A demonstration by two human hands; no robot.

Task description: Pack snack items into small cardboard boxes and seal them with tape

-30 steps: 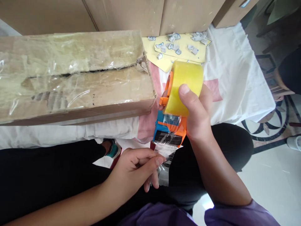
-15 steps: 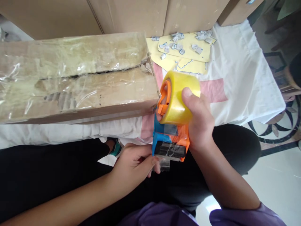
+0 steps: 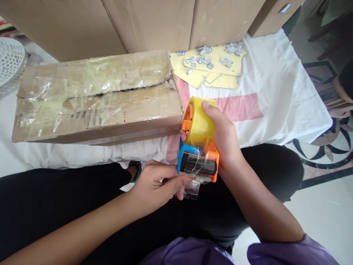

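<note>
My right hand (image 3: 224, 141) grips an orange and blue tape dispenser (image 3: 198, 165) loaded with a yellowish roll of clear tape (image 3: 199, 123), held over my lap. The thumb lies on top of the roll. My left hand (image 3: 157, 184) pinches the loose end of clear tape (image 3: 192, 188) that hangs just below the dispenser's blade. A long cardboard box (image 3: 96, 97), its top torn and covered in wrinkled clear tape, lies on the white cloth to the left of the dispenser.
Yellow sticker sheets with small cut pieces (image 3: 211, 62) lie on the white and pink cloth (image 3: 275, 92) behind the dispenser. Large cardboard boxes (image 3: 154, 22) stand along the back. A white perforated basket (image 3: 9, 59) is at the far left. Patterned floor (image 3: 325, 154) lies to the right.
The hanging strip of tape has become shorter. My left hand has moved up close under the blade. The dispenser has dropped slightly and tilted toward me.
</note>
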